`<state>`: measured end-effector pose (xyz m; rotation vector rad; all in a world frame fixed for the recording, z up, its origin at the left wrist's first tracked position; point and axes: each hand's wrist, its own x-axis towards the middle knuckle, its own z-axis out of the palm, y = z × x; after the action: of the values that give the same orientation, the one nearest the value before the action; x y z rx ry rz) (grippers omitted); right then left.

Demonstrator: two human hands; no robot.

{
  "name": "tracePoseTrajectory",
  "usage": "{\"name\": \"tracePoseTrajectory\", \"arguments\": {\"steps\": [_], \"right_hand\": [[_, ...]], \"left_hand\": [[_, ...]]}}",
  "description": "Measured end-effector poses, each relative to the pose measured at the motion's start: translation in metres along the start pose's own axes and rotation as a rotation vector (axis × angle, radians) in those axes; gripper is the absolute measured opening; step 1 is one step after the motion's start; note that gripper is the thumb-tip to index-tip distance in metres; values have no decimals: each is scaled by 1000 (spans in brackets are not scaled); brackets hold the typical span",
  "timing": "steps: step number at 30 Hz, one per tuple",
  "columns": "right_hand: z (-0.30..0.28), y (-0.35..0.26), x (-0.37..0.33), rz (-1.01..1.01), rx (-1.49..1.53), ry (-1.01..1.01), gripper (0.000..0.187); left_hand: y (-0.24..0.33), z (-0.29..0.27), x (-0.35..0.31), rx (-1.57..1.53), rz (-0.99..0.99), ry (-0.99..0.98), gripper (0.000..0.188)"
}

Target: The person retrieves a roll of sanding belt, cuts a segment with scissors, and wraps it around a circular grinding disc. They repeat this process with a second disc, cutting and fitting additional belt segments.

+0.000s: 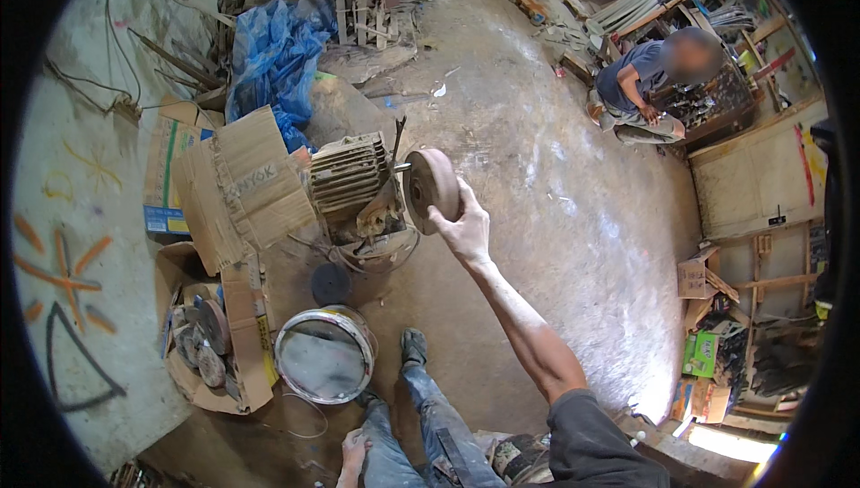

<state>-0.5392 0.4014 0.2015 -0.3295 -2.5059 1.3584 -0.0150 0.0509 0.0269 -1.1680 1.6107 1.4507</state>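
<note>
My right hand (463, 224) is closed on the rim of a thick brown grinding wheel (435, 191), the thumb on one side and the fingers on the other. The wheel stands on edge at the shaft end of a dirty, finned electric motor (345, 176). Whether it is fixed to the shaft I cannot tell. Low in the picture my left hand (353, 448) is beside my left leg; its fingers are mostly hidden, and nothing shows in it. A dark round disc (331, 284) lies near a whitish bucket (324, 313) in front of the motor.
Left of the motor, a cardboard flap (246, 188) leans near an open carton (255, 345) of worn discs. Blue plastic sheeting (276, 63) and scrap wood (367, 13) lie beyond. A person (640, 85) sits at the far right. A loose cable (390, 264) loops below the motor.
</note>
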Motion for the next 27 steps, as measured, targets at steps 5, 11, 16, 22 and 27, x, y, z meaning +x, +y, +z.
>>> {"name": "tracePoseTrajectory", "arguments": {"steps": [5,11,16,22,27], "right_hand": [[-2,25,-20,344,641,222,55],[6,21,-23,285,400,275,60],[23,1,-19,18,261,105,67],[24,0,-22,3,234,79,69],[26,1,-17,0,186,63,68]], "left_hand": [[19,-14,-17,-98,0,8,36],[22,-36,-28,-78,-15,52,37],[6,-31,-22,-25,-64,45,38],[-4,-12,-20,-27,7,34,33],[8,-8,-26,-64,-9,63,34]]}}
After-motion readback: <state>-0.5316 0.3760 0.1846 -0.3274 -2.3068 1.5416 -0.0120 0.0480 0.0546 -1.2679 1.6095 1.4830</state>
